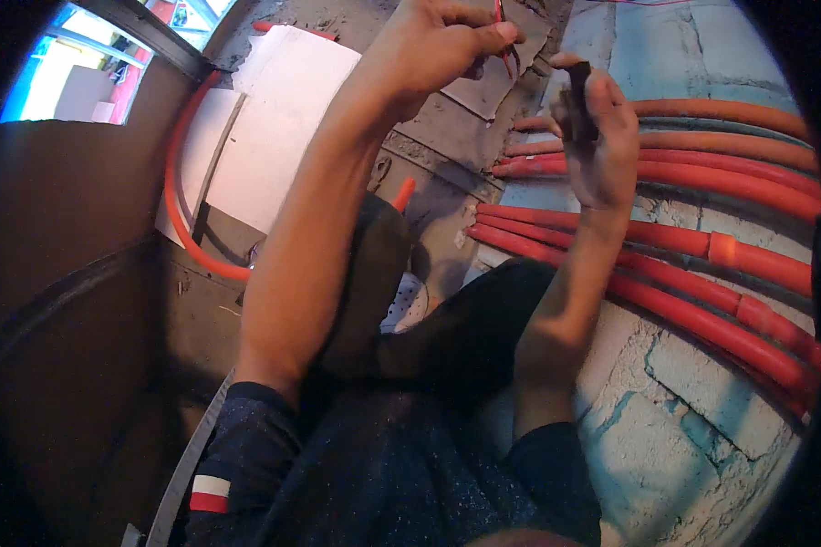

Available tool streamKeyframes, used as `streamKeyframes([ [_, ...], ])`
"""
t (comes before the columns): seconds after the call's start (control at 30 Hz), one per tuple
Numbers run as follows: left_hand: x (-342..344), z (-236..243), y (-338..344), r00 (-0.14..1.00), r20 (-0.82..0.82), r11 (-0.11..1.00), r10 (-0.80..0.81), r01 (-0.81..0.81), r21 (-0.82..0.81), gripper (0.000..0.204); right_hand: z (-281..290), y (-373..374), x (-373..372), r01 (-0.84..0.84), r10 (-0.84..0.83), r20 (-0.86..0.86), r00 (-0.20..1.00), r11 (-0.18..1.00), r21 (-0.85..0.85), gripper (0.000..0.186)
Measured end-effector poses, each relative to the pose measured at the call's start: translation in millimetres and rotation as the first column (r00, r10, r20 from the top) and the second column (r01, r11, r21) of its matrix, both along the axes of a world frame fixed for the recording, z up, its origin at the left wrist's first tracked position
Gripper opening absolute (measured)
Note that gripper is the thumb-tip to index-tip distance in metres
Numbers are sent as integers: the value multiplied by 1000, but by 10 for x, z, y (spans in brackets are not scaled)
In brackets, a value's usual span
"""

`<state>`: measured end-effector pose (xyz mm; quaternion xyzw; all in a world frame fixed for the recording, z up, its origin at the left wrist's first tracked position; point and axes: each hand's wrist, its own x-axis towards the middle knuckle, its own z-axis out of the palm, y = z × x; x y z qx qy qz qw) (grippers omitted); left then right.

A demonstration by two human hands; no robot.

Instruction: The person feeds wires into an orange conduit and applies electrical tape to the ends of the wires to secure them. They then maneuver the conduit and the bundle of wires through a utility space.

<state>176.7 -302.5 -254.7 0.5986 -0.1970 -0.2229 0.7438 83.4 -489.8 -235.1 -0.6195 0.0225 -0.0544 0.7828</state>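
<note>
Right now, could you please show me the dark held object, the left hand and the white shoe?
Dark held object [579, 96], head view: its middle.
Left hand [433, 47], head view: its middle.
White shoe [407, 302], head view: perforated upper.

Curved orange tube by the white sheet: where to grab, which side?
Orange tube: I'd pinch its lower bend, fingers across it, coming from the person's near side. It's slim and round, and that bend swings out past the white sheet; the left forearm hides where it goes on the right.
</note>
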Motion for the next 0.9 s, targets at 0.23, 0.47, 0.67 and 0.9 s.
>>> streamKeyframes([
  [0.23, -16, 96, 7, 999, 6, 995, 42, -43, 92, 30, -34, 105, -8, 2, -31, -74, 997, 932, -362, 21],
  [0.47, -60, 163, 26, 993, 98, 987, -70, 54, 154, 27, -22, 148, -1, -25, -13, -99, 995, 926, -377, 24],
  [0.67, -57, 176, 2, 992, 87, 986, -88, 75, 149, 28, -37, 202, 12, 65, -87, -37, 996, 917, -393, 22],
  [0.9, -40, 122, 17, 992, 103, 989, -69, 55, 136, 32, -9, 180, -13, 50, -64, -32, 997, 946, -321, 21],
])
